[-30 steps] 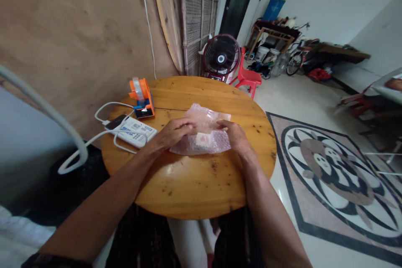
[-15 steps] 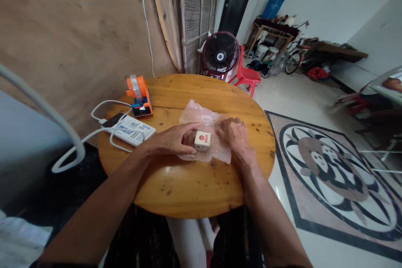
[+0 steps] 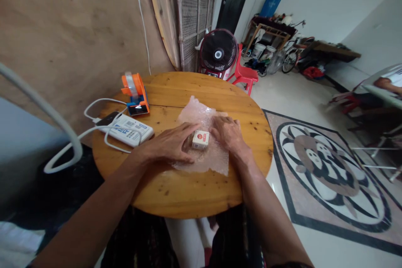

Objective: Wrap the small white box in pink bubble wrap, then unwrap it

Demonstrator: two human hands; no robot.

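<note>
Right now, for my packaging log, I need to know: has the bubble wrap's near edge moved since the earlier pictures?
Yes: the near edge of the bubble wrap has come toward the person, closer to the near rim of the table.

Two bare forearms are reaching forward from the lower corners, angling inward over the counter (image 3: 163, 192). The left hand (image 3: 176, 144) is lying low, its thumb and fingers spreading apart and opening toward the right hand. The right hand (image 3: 228, 134) is resting palm down, back facing up, fingers bending and pointing forward and inward. Both wrists are staying nearly straight, and the hands are keeping apart.
</note>
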